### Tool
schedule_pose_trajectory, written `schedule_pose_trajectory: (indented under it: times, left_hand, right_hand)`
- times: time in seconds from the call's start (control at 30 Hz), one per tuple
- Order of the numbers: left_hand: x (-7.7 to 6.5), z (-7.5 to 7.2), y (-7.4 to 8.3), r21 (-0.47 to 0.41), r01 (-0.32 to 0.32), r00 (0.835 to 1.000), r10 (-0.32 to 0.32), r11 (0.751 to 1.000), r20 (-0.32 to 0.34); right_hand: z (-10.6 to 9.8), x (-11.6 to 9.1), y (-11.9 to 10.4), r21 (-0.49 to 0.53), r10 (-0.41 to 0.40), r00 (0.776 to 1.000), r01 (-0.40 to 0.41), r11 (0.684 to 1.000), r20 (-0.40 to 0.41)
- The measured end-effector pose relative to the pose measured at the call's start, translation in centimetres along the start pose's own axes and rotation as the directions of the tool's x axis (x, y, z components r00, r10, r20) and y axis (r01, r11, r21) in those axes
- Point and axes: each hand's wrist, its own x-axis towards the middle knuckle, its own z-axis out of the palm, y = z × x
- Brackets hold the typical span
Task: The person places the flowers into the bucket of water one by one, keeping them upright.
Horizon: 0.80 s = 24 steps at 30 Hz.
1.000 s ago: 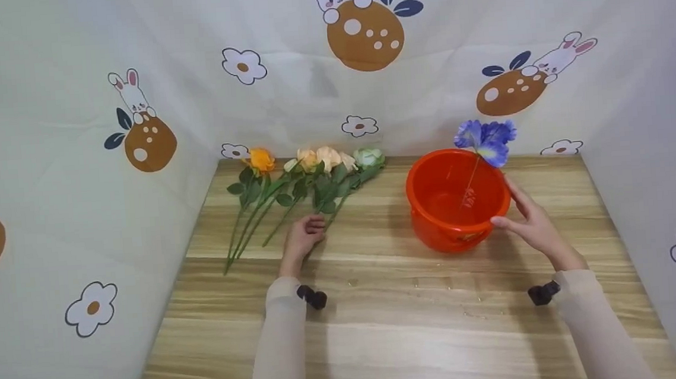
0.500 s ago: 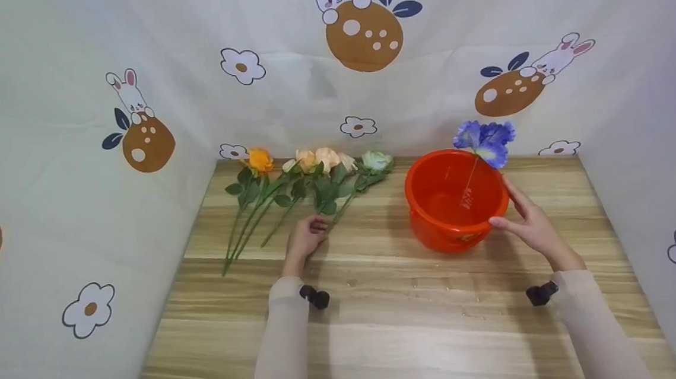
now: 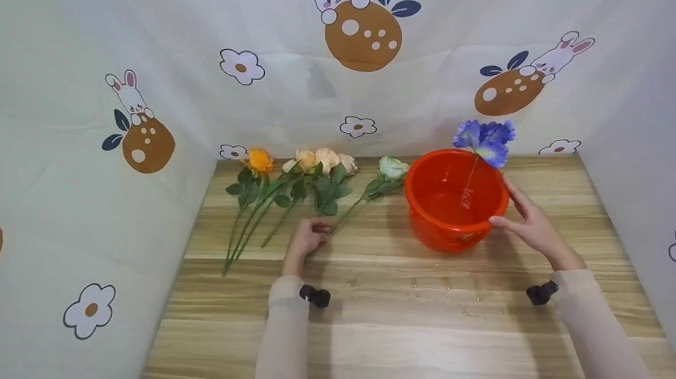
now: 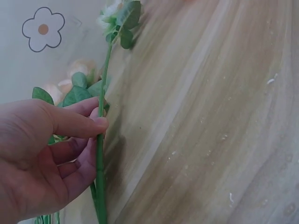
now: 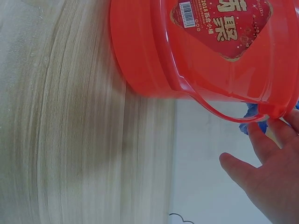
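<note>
My left hand point(image 3: 307, 237) pinches the green stem of a pale green-white rose point(image 3: 394, 166), between thumb and fingers. In the left wrist view the stem point(image 4: 100, 158) runs up past the thumb to a leafy bloom. The rose's head lies close to the left side of a red bucket point(image 3: 445, 234). On the bucket's right, my right hand point(image 3: 528, 224) rests its fairly straight fingers against the rim. The right wrist view shows those fingers near the handle's end, with the thumb apart from the bucket point(image 5: 224, 74). A blue-purple iris point(image 3: 494, 143) stands in the bucket, leaning right.
Left of my left hand lie an orange rose point(image 3: 260, 160) and several peach-coloured flowers point(image 3: 327, 159), stems toward the front. Water drops point(image 3: 447, 283) dot the wooden table point(image 3: 408, 345). A printed cloth point(image 3: 296, 103) hangs behind and at both sides.
The pale green rose has shifted right, away from the peach flowers toward the bucket, its stem in my left hand. My right hand and the bucket stay nearly still.
</note>
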Motion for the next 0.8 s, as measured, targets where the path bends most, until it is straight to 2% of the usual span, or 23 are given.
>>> schedule_pose_trajectory:
  times: [0.1, 0.23, 0.47, 0.63, 0.8]
  left_hand:
    - [-0.2, -0.1, 0.5, -0.037, 0.015, 1.000, -0.015, 0.999, 0.002]
    - [-0.4, -0.3, 1.4, -0.114, -0.002, 1.000, 0.001, 0.994, -0.009]
    - [-0.8, -0.3, 3.5, -0.274, -0.060, 0.997, 0.045, 0.960, -0.061]
    - [-1.1, -0.4, 5.1, -0.323, -0.072, 0.997, 0.060, 0.944, -0.046]
    - [-1.4, -0.6, 6.7, -0.326, -0.141, 0.990, 0.133, 0.935, -0.045]
  right_hand:
    - [0.0, 0.0, 0.0, 0.003, -0.004, 1.000, 0.004, 1.000, 0.002]
    - [0.0, -0.1, -0.5, 0.017, -0.005, 1.000, 0.005, 1.000, 0.008]
    - [0.1, -0.1, -0.2, 0.033, -0.012, 1.000, 0.012, 0.999, 0.000]
    - [0.1, 0.0, -0.1, 0.036, -0.025, 1.000, 0.025, 0.999, -0.005]
    - [0.1, 0.0, -0.1, 0.037, -0.025, 1.000, 0.025, 0.999, -0.003]
